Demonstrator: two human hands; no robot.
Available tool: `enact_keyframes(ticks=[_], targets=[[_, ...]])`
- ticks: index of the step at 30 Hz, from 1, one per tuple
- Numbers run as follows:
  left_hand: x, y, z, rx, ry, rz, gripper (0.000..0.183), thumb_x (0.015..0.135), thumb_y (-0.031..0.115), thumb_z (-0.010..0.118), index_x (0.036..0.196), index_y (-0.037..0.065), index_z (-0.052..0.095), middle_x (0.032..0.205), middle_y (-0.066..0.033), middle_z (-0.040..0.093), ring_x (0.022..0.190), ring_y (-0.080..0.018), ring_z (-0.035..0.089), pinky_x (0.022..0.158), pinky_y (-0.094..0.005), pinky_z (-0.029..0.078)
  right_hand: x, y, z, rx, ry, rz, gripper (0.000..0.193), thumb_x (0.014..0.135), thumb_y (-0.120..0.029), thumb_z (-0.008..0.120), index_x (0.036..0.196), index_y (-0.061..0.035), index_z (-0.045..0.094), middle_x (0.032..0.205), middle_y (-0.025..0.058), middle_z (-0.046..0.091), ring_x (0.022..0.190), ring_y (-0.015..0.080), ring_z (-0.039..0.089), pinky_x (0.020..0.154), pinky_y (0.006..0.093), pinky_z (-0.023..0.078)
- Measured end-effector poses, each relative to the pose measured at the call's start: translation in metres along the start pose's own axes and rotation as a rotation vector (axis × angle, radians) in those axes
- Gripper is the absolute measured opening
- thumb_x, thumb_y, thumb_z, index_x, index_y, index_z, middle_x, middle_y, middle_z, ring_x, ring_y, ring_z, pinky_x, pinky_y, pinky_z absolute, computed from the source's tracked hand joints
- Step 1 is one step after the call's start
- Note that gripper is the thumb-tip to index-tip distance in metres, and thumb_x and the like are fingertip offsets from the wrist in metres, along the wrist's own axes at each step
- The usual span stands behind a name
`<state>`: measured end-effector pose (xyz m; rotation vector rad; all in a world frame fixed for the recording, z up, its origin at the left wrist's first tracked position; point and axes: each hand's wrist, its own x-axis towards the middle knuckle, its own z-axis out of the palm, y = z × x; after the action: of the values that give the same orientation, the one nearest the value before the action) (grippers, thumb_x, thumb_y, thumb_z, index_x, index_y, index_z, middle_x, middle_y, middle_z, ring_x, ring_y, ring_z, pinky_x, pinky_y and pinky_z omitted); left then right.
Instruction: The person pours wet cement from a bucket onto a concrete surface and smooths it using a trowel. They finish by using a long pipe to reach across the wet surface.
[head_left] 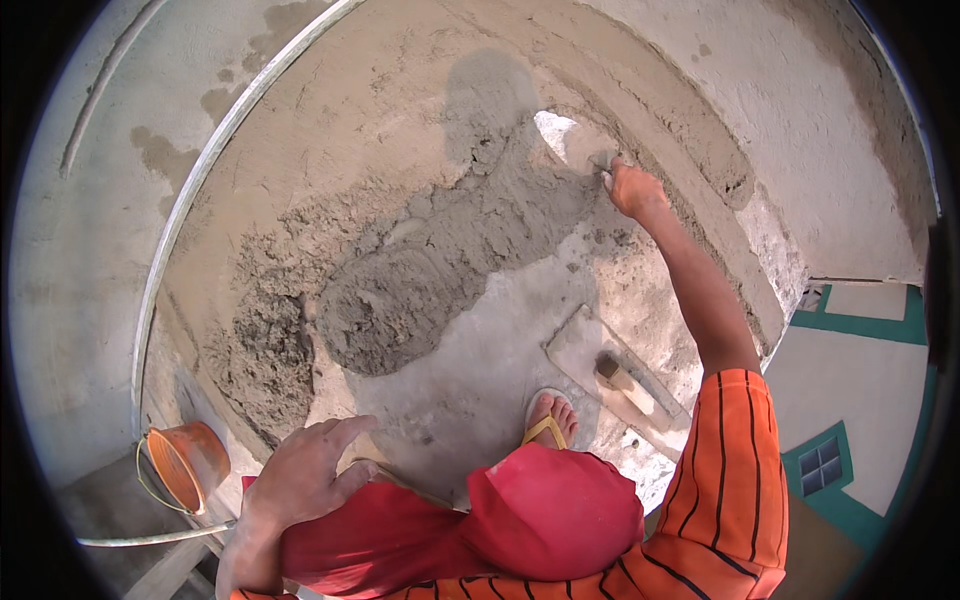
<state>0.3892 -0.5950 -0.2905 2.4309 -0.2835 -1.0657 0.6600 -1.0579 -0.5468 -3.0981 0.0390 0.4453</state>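
My right hand [636, 190] reaches far out and is closed round the handle of a trowel [603, 160]. Its blade lies at the upper right end of a heap of wet grey mortar [450, 250], and its outline is hard to make out against the mortar. Bent over my left knee, my left hand [310, 470] holds nothing, with its fingers apart. A plasterer's float [625, 375] with an upright handle rests on the floor to the right of my sandalled foot [550, 420].
An orange bucket [190, 465] lies tilted at the lower left. Smoothed mortar [380, 80] spreads beyond the heap, bordered by a pale curved edge [190, 190] at left. A rough clump of mortar [270, 350] sits near my left side. Pale walls [830, 130] rise around.
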Motion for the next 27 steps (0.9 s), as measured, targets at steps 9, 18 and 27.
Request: enact_keyframes(ticks=[9,18,27], targets=[[-0.027,-0.007,-0.002,0.082,0.167,0.010,0.050,0.088,0.027,0.066,0.131,0.006,0.052,0.119,-0.0221,0.061,0.108,-0.0409,0.059,0.093,-0.0453,0.046,0.050,0.009,0.002,0.482,-0.239,0.059,0.053,0.096,-0.044,0.051,0.119,0.0030,0.055,0.087,0.0202,0.066,0.080,0.0288,0.066,0.079,0.0444,0.054],[-0.043,-0.033,0.001,-0.134,0.036,0.021,0.047,0.090,0.029,0.064,0.129,0.006,0.053,0.115,-0.0226,0.064,0.106,-0.0400,0.061,0.092,-0.0455,0.047,-0.143,-0.097,-0.005,-0.051,-0.164,-0.443,0.042,0.099,-0.042,0.045,0.118,-0.0055,0.051,0.094,0.0227,0.068,0.091,0.0394,0.067,0.079,0.0499,0.053],[-0.021,-0.038,-0.013,-0.201,0.017,-0.090,0.047,0.089,0.030,0.067,0.128,0.006,0.056,0.112,-0.0208,0.066,0.108,-0.0344,0.063,0.091,-0.0417,0.049,-0.028,-0.091,0.010,-0.010,-0.051,-0.157,0.037,0.100,-0.038,0.043,0.119,-0.0071,0.048,0.108,0.0226,0.067,0.102,0.0405,0.065,0.087,0.0503,0.052]])
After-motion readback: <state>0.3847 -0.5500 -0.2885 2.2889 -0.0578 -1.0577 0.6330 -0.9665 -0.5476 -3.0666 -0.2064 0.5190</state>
